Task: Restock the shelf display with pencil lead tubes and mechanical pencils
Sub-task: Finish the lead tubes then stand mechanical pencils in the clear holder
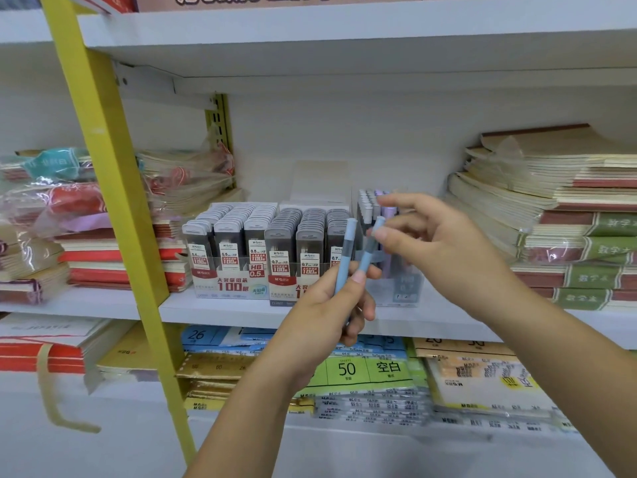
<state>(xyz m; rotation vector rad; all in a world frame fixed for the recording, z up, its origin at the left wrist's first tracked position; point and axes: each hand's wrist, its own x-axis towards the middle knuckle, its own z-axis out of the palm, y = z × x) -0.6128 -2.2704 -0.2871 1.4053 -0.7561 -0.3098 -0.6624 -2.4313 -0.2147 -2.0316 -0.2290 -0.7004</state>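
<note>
My left hand (332,312) grips two light blue mechanical pencils (345,257) upright in front of the middle shelf. My right hand (437,243) pinches the top of the right-hand blue pencil (370,244) between thumb and forefinger. Behind them a clear display box (401,288) holds several white and lilac mechanical pencils standing upright. To its left stand two display boxes of pencil lead tubes, one marked 0.5 (229,250) and one marked 0.7 (303,250), both filled in rows.
The white shelf board (213,310) carries stacks of notebooks at the left (103,263) and right (568,236). A yellow ladder rail (113,188) runs diagonally across the left. Packs of paper (362,370) lie on the shelf below.
</note>
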